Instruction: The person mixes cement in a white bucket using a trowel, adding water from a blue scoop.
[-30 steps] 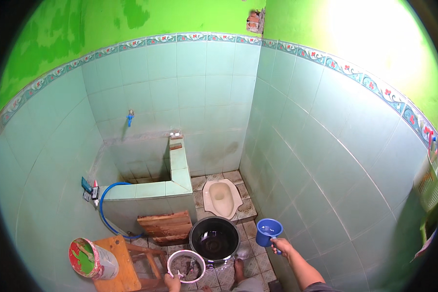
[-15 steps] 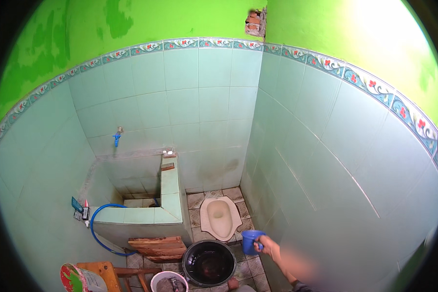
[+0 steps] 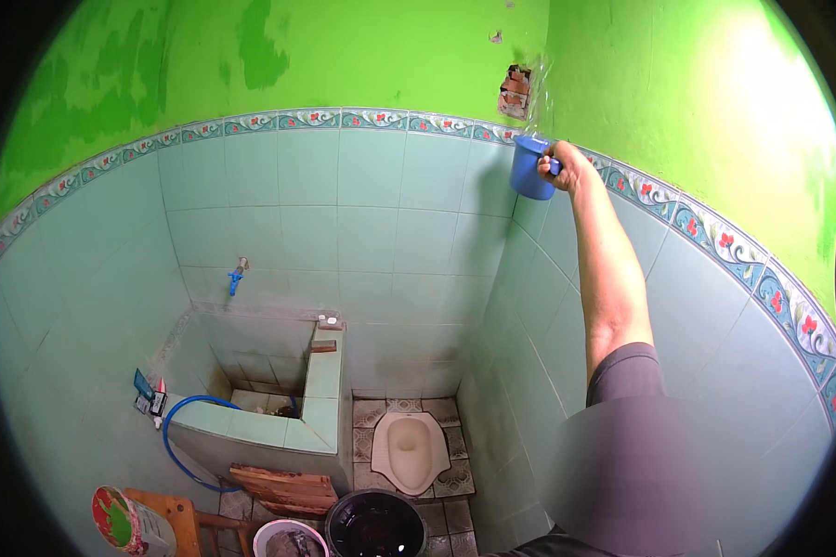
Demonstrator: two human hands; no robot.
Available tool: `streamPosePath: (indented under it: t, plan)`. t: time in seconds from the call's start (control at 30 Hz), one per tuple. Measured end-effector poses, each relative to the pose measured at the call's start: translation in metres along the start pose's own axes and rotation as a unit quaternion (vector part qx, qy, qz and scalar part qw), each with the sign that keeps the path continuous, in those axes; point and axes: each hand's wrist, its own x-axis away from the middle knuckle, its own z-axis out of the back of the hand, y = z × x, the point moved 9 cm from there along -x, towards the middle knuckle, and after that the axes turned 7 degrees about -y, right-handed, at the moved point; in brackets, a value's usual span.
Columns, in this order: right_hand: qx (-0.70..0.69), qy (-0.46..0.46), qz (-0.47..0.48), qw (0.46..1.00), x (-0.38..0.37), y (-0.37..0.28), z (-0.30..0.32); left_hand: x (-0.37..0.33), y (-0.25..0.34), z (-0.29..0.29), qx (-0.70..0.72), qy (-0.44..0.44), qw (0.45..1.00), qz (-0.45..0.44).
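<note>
My right hand [image 3: 561, 167] grips the handle of a blue plastic water dipper [image 3: 531, 169], held high with my arm stretched out toward the far right corner. A splash of clear water [image 3: 540, 93] rises from the dipper's mouth along the corner, beside a broken patch of exposed brick [image 3: 515, 90] in the green wall. My left hand is out of sight. Low in the view stands a black round basin [image 3: 336, 534] with dark water in it. A pale squat toilet [image 3: 410, 452] is set in the floor beyond the basin.
A tiled water tub [image 3: 251, 427] fills the left corner under a blue tap [image 3: 237, 277], with a blue hose [image 3: 169, 444] over its rim. Near it are wooden boards [image 3: 283, 489], a wooden stool [image 3: 169, 509], a paint bucket [image 3: 154, 534] and a white pail [image 3: 262, 533].
My right hand has swung the dipper from low beside the squat toilet up to the far corner. Water now flies out of it. The view has tilted upward.
</note>
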Motion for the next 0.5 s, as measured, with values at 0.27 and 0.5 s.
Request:
streamPosePath:
  t: [0.27,0.5]
  plan:
    - [0.013,0.014,-0.038,0.999,0.046,0.058,0.047,0.014,0.024,0.023,-0.087,-0.014,0.996,0.031]
    - [0.066,0.023,-0.148,0.987,0.179,0.229,0.068,-0.018,-0.041,0.046,0.0,-0.037,0.998,0.05]
